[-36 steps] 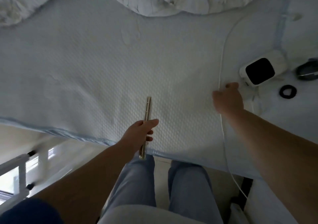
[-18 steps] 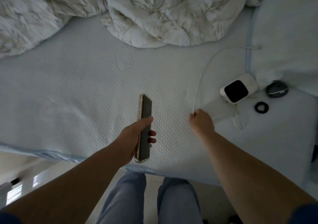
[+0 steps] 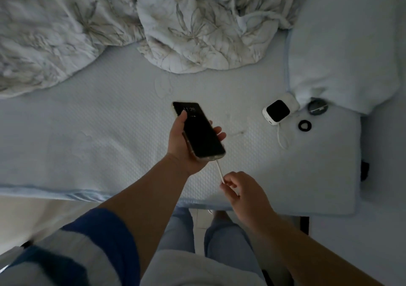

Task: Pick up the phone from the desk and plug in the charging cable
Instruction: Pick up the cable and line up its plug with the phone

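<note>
White textured mattress [image 3: 98, 136] fills most of what I can see, with one crumpled leaf-print duvet [image 3: 136, 26] heaped along its far side and one pale pillow [image 3: 342, 43] at the right. The person stands at the near edge, two legs in light trousers below, and both forearms reach out over the bed.

Held up above the mattress, clear of it, is the single phone [image 3: 201, 131], its dark screen facing up and showing faint clock digits. The left hand [image 3: 182, 145] is wrapped around it, thumb pressed on the screen's left edge and fingertips curling over the right edge. Just below and to the right, the right hand [image 3: 243, 189] pinches the one white charging cable [image 3: 219, 171] between thumb and fingers; the cable's tip meets the phone's bottom end, though I cannot tell whether it is seated in the port. The two hands are near each other but not touching.

Farther right on the mattress sit one small white device with a black face [image 3: 279, 110], one dark round object [image 3: 318, 108] against the pillow, and one black ring-shaped band [image 3: 305, 125].
</note>
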`<move>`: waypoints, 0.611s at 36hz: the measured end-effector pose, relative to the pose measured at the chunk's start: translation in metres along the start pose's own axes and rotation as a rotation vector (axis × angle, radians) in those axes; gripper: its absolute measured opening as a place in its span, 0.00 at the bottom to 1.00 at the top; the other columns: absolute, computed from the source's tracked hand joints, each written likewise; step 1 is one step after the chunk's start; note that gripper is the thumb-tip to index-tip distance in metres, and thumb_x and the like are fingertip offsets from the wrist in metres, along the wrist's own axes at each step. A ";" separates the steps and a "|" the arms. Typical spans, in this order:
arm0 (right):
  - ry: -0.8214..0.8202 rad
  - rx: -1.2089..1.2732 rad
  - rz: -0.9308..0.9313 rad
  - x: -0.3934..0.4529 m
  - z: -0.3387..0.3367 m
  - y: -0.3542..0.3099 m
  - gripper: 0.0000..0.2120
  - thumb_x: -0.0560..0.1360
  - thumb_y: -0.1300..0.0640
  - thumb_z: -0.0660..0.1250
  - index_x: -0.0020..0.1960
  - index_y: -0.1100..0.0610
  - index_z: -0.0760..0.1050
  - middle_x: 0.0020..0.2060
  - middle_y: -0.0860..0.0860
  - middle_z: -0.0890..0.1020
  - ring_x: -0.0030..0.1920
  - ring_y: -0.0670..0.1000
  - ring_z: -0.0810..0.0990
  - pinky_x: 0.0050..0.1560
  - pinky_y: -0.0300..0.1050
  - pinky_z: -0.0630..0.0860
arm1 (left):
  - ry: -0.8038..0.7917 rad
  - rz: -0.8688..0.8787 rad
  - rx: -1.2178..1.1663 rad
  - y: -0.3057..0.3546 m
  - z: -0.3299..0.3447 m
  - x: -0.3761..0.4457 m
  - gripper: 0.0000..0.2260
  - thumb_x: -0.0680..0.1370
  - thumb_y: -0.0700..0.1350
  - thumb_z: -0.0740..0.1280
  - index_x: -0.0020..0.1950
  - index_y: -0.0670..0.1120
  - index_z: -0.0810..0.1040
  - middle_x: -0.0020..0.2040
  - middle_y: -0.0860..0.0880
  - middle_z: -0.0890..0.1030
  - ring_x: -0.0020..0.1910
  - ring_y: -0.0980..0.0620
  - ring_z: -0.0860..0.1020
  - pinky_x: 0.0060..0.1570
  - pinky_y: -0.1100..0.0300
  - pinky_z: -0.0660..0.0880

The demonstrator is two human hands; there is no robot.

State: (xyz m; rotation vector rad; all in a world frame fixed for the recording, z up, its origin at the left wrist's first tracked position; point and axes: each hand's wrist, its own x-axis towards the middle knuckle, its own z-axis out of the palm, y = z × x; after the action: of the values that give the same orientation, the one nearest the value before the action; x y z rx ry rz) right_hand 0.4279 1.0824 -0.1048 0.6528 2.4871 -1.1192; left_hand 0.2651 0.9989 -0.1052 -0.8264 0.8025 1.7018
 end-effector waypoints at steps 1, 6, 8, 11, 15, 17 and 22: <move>-0.009 0.036 0.024 -0.002 -0.005 -0.002 0.10 0.74 0.52 0.63 0.50 0.57 0.77 0.42 0.50 0.79 0.42 0.43 0.73 0.43 0.26 0.65 | -0.017 0.001 -0.024 -0.001 0.002 -0.004 0.36 0.65 0.63 0.67 0.64 0.41 0.73 0.50 0.39 0.81 0.49 0.41 0.81 0.46 0.49 0.79; -0.193 0.625 0.393 0.007 -0.039 -0.021 0.13 0.76 0.63 0.57 0.58 0.59 0.73 0.49 0.50 0.79 0.49 0.47 0.77 0.50 0.30 0.71 | -0.225 -0.059 0.016 -0.009 0.007 -0.037 0.33 0.67 0.65 0.65 0.62 0.41 0.75 0.49 0.40 0.82 0.48 0.43 0.81 0.48 0.50 0.78; -0.214 1.074 0.552 0.011 -0.054 -0.035 0.14 0.76 0.63 0.55 0.58 0.62 0.73 0.47 0.54 0.81 0.50 0.52 0.80 0.57 0.45 0.73 | -0.305 -0.083 0.056 -0.013 0.010 -0.053 0.33 0.68 0.65 0.63 0.63 0.41 0.74 0.48 0.40 0.82 0.47 0.44 0.81 0.48 0.51 0.79; -0.203 1.478 0.608 0.016 -0.074 -0.049 0.07 0.74 0.60 0.56 0.44 0.60 0.72 0.32 0.53 0.83 0.35 0.50 0.82 0.43 0.46 0.78 | -0.356 -0.076 0.107 -0.019 0.014 -0.076 0.35 0.69 0.65 0.61 0.66 0.42 0.71 0.50 0.42 0.81 0.46 0.46 0.80 0.47 0.52 0.79; -0.107 1.631 0.676 0.023 -0.090 -0.066 0.07 0.74 0.57 0.59 0.47 0.62 0.68 0.31 0.55 0.77 0.27 0.50 0.77 0.26 0.40 0.74 | -0.396 -0.083 0.127 -0.024 0.018 -0.102 0.32 0.71 0.63 0.58 0.66 0.42 0.70 0.50 0.41 0.78 0.44 0.45 0.80 0.43 0.52 0.80; 0.017 1.608 0.690 0.026 -0.095 -0.070 0.05 0.74 0.60 0.61 0.46 0.62 0.70 0.36 0.56 0.77 0.32 0.51 0.78 0.31 0.43 0.77 | -0.376 -0.084 0.177 -0.026 0.015 -0.111 0.33 0.71 0.63 0.58 0.68 0.41 0.68 0.50 0.39 0.78 0.43 0.43 0.81 0.41 0.51 0.80; 0.213 1.427 0.671 0.026 -0.122 -0.088 0.05 0.75 0.61 0.61 0.40 0.60 0.71 0.33 0.54 0.75 0.32 0.50 0.73 0.34 0.42 0.73 | -0.325 -0.068 0.260 -0.027 0.007 -0.129 0.29 0.69 0.61 0.61 0.60 0.41 0.78 0.50 0.40 0.81 0.45 0.43 0.81 0.46 0.49 0.80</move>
State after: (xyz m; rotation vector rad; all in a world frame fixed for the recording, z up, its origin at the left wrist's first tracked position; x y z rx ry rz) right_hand 0.3453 1.1308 0.0143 1.7826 0.9601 -2.3885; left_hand 0.3192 0.9464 0.0033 -0.3824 0.7410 1.5779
